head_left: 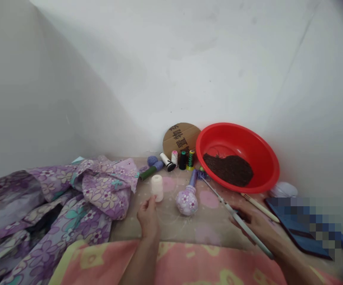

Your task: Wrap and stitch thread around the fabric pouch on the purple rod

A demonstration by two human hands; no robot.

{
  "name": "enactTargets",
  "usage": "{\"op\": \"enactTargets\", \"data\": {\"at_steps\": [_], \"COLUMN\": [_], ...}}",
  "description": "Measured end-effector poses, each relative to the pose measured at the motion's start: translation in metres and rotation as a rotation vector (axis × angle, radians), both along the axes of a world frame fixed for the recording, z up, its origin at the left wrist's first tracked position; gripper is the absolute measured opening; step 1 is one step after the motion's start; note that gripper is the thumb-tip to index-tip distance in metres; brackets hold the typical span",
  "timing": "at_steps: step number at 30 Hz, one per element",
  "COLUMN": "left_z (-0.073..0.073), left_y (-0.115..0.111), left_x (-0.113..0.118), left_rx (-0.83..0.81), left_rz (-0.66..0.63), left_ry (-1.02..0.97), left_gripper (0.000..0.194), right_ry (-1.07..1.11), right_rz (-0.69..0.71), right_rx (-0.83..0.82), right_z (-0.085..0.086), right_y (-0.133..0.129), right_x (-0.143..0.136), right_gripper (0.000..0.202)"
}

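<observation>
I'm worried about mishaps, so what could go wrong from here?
The upright white spool might tip and roll if the left hand, right by it, bumps it. The slim tip of the long tool in the right hand is close to the purple thread near the red basin, so it could snag.

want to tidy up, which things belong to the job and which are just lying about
Likely in the job:
white spool, at left fingers
long tool, in right hand
floral bundle, between them

Apparently lying about:
red basin
cardboard disc
pale fork
black spool
</observation>
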State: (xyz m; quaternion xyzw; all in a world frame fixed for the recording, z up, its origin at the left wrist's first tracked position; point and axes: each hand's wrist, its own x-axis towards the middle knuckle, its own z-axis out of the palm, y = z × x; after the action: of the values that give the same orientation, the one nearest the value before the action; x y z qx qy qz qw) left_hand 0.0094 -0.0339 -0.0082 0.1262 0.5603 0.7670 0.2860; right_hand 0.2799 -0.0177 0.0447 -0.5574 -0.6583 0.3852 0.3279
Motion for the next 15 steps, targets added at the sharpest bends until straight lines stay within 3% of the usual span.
{"op": "enactTargets", "data": {"at_steps": [2,5,9,15], "left_z": [0.002,0.004,0.003,0.006], "left_y": [-0.001,-0.003,-0.003,-0.004], "left_x": [0.001,0.0,-0.003,-0.005], "left_rx": [-0.003,-0.016,-0.04,-0.036], "left_rz": [0.004,0.01,0.034,0.072], "left_ry": [-0.001,0.017,0.051,0.016], "left_gripper": [0.018,0.019,0.023,0.021], "right_ry": [0.116,0.262,0.393,0.292], "right_rz": [0.073,0.191,0.325,0.469], "right_rx": [-0.197,-0.31,-0.48,-0.534], "right_z": [0.005,0.001,-0.012,-0.011], "right_y": [-0.009,-0.018,-0.026,-0.031], "right_x": [-0.009,-0.024,-0.043,-0.069], "right_gripper": [0.029,0.034,0.057,0.04]}}
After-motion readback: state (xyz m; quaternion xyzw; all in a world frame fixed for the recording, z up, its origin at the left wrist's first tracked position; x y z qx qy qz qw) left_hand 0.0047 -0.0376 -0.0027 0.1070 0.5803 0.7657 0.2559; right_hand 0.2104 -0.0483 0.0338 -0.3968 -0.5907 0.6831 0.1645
